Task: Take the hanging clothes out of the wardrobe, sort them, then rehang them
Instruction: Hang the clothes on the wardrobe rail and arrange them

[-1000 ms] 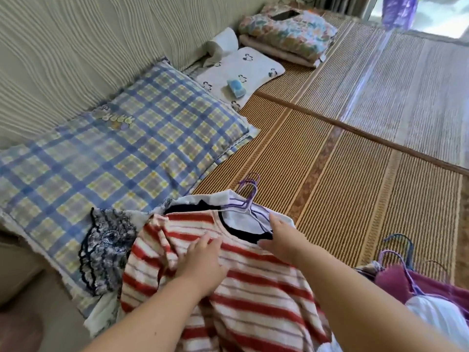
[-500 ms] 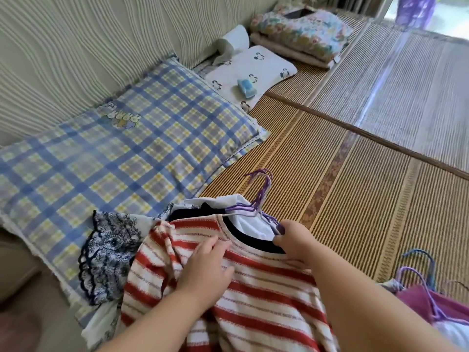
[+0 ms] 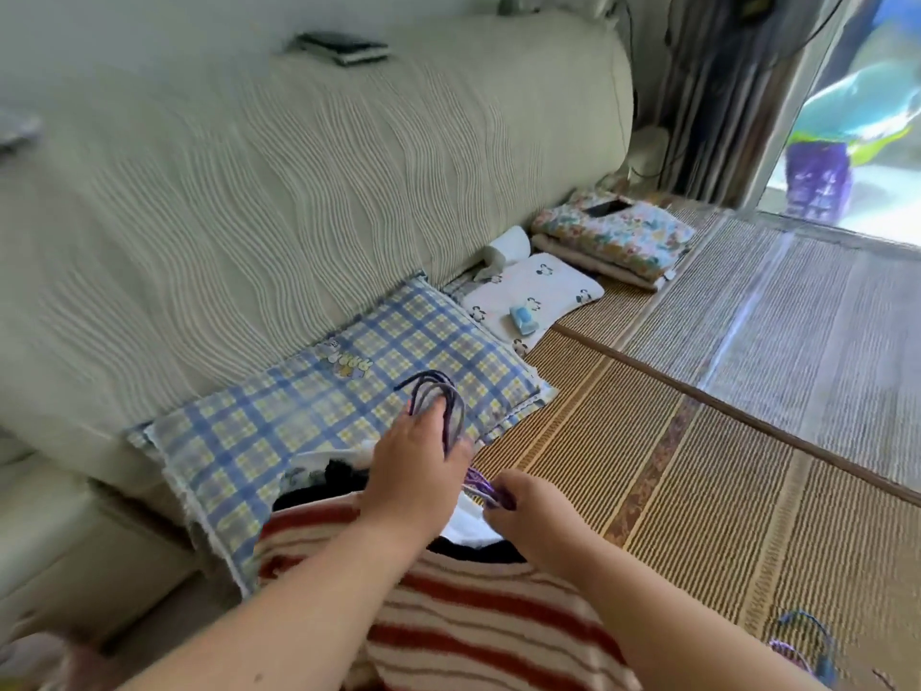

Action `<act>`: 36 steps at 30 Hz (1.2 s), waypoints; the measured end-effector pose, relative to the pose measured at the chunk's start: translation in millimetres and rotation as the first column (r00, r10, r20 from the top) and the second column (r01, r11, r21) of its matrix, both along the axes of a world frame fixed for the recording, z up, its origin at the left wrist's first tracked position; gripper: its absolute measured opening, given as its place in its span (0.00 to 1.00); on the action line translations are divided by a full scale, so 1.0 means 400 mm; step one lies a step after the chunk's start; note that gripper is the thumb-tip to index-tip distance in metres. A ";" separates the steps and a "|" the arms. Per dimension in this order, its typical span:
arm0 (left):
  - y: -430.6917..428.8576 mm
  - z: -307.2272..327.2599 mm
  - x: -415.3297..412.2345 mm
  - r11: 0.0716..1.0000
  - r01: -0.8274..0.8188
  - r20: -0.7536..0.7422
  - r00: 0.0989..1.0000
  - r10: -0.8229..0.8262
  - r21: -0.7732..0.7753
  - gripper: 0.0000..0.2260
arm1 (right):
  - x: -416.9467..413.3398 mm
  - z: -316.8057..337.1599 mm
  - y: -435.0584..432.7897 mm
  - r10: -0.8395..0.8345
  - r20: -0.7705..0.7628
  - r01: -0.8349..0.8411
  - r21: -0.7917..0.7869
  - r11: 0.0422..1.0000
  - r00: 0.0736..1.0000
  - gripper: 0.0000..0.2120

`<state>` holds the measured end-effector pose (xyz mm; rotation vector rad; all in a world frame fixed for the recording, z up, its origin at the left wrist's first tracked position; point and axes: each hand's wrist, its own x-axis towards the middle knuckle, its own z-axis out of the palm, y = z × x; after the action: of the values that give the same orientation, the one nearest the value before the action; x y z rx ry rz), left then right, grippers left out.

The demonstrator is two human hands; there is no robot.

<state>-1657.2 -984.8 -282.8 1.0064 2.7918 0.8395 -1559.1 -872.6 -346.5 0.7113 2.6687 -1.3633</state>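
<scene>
A red-and-white striped sweater (image 3: 478,620) tops a pile of clothes on hangers lying on the bed mat. Several purple hanger hooks (image 3: 438,396) stick out past its black collar. My left hand (image 3: 413,471) reaches over the pile and its fingers go through the hooks and curl round them. My right hand (image 3: 528,511) pinches the purple hanger wires (image 3: 481,483) at the neck of the pile. White and black garments (image 3: 339,473) show under the sweater.
A blue checked pillow (image 3: 309,426) lies against the beige headboard (image 3: 299,182). Behind it are a small white pillow (image 3: 533,296) and folded floral bedding (image 3: 613,236). Woven mats (image 3: 697,466) cover the bed. More hangers (image 3: 807,645) lie at lower right.
My left hand left the sweater's front and moved up to take the hanger hooks. My right hand slid from the collar to the hanger wires. The camera tilted up.
</scene>
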 end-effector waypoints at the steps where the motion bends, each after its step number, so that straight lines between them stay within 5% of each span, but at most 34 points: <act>1: -0.012 0.054 -0.001 0.999 -0.042 -0.037 0.998 0.043 0.030 0.15 | -0.009 0.047 -0.019 0.026 -0.029 -0.025 0.015 1.000 0.999 0.07; 6: -0.089 0.303 0.028 0.952 -0.233 -0.003 0.971 0.238 0.199 0.12 | -0.034 0.289 -0.092 0.136 -0.168 -0.123 0.085 0.989 0.976 0.10; 23: -0.314 1.131 0.276 0.796 -0.222 -0.266 0.863 0.429 0.563 0.10 | 0.121 1.187 -0.249 0.312 -0.519 -0.067 0.437 0.897 0.796 0.07; 28: -0.389 1.279 0.321 0.694 -0.261 -0.247 0.804 0.541 0.671 0.08 | 0.183 1.344 -0.316 0.335 -0.525 -0.117 0.404 0.907 0.783 0.12; 36: -0.500 1.329 0.410 0.536 -0.207 -0.103 0.865 0.491 0.818 0.10 | 0.279 1.406 -0.437 0.409 -0.473 -0.291 0.305 0.907 0.780 0.15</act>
<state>-1493.1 -1185.0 248.8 0.6181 2.9268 2.3311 -1447.4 -1047.5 215.9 -0.2198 3.1744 -1.3182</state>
